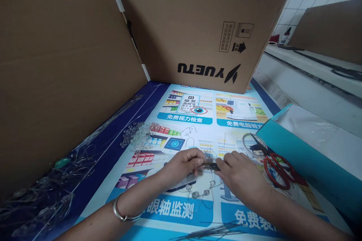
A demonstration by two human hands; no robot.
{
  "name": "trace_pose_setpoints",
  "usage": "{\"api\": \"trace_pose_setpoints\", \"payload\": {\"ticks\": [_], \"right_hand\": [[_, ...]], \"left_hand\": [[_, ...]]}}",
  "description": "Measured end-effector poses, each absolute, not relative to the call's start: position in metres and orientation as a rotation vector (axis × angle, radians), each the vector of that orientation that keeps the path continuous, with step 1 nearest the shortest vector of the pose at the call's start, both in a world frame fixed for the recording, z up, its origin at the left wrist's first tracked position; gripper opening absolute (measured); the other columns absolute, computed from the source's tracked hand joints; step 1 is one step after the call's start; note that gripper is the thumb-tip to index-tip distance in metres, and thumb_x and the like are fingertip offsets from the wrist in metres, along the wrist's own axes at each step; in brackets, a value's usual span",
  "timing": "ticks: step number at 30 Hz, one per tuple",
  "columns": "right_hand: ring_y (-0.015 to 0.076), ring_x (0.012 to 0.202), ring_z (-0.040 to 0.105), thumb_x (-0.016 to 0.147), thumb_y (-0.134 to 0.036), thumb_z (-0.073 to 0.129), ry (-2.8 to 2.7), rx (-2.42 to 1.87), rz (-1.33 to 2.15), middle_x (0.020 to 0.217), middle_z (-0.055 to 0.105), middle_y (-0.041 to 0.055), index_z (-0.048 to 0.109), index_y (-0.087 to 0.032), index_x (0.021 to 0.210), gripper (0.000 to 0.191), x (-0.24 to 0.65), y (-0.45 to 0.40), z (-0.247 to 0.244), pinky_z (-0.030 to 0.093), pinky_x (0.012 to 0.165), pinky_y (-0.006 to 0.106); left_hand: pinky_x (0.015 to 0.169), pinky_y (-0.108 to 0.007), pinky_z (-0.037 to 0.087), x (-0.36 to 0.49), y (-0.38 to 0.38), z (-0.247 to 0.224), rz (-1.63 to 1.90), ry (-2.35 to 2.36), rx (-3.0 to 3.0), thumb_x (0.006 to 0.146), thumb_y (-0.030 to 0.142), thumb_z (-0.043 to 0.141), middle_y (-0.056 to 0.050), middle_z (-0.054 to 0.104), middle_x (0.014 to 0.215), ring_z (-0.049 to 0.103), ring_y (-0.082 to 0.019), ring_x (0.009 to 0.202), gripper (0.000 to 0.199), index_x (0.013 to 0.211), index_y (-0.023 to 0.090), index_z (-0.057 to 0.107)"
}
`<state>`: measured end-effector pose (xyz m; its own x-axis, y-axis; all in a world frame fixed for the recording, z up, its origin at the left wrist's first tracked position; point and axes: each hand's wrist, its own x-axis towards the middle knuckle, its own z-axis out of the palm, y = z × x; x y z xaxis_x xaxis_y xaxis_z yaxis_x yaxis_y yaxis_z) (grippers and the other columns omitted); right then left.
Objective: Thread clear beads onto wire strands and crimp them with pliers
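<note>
My left hand [189,162], with a silver bangle on its wrist, pinches at the tip of a dark pointed metal tool [209,166], perhaps on a wire too thin to make out. The tool's other end is in my right hand [236,169], whose fingers are wrapped round it. Below both hands hangs or lies a thin wire loop with several clear beads [195,195]. Farther left, a pile of clear beads [140,135] rests on the printed mat [186,130].
Red-handled scissors [278,169] lie at the right beside a teal box [299,158]. Dark wires [212,231] lie at the front edge, and tangled clear strands [42,203] at the left. Cardboard panels [169,26] stand behind and left.
</note>
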<state>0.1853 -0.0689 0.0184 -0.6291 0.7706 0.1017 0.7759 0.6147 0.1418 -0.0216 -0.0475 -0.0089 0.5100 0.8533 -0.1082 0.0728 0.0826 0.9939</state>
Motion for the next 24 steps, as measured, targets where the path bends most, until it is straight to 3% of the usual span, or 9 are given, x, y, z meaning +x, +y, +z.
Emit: {"api": "trace_pose_setpoints", "payload": {"ticks": [8, 14, 24], "right_hand": [[0.0222, 0.077, 0.046, 0.083, -0.033, 0.053, -2.807, -1.329, -0.244, 0.080, 0.053, 0.0042, 0.053, -0.021, 0.090, 0.014, 0.1872, -0.0692, 0.0138, 0.029, 0.065, 0.033], [0.0227, 0.077, 0.046, 0.082, -0.034, 0.053, -2.813, -1.353, -0.230, 0.081, 0.053, 0.0041, 0.053, -0.021, 0.090, 0.015, 0.1879, -0.0695, 0.0141, 0.029, 0.066, 0.034], [0.0222, 0.076, 0.046, 0.083, -0.034, 0.052, -2.819, -1.355, -0.226, 0.080, 0.053, 0.0047, 0.053, -0.020, 0.089, 0.015, 0.1882, -0.0705, 0.0181, 0.027, 0.064, 0.034]], "left_hand": [[0.072, -0.025, 0.037, -0.0221, -0.0456, -0.0055, 0.807, 0.989, 1.684, 0.083, 0.023, 0.050, -0.003, 0.053, 0.080, 0.049, -0.014, 0.078, 0.013, 0.077, 0.017, 0.060], [0.063, -0.024, 0.037, -0.0204, -0.0469, -0.0026, 0.705, 1.056, 1.734, 0.085, 0.022, 0.044, 0.000, 0.053, 0.074, 0.047, -0.013, 0.069, 0.015, 0.078, 0.017, 0.056], [0.067, -0.024, 0.038, -0.0189, -0.0470, -0.0087, 0.756, 0.984, 1.788, 0.083, 0.013, 0.044, 0.000, 0.054, 0.077, 0.049, -0.012, 0.072, 0.012, 0.082, 0.018, 0.054]]}}
